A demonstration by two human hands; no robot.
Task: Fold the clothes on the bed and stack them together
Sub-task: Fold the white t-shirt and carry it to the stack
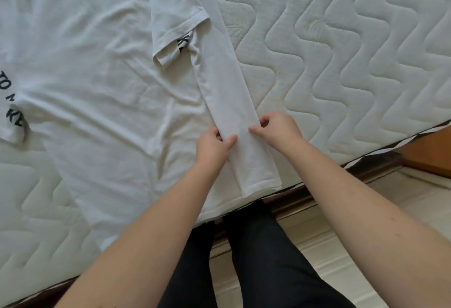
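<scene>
A white T-shirt [97, 75] with black lettering lies spread flat on the quilted mattress [341, 51]. Its right side is folded inward into a long narrow strip [227, 93] that runs down to the hem at the bed's near edge, with the right sleeve [175, 24] laid across it. My left hand [212, 146] pinches the strip's left edge between thumb and fingers. My right hand [275, 128] pinches the strip's right edge, fingers curled. The left sleeve [14, 122] lies flat at the far left.
The mattress edge [366, 156] runs diagonally across the lower right, with a dark wooden bed frame [317, 193] below it. My legs in dark trousers [256, 259] stand on a pale floor [366, 271]. An orange-brown piece of furniture [432, 151] sits at the right.
</scene>
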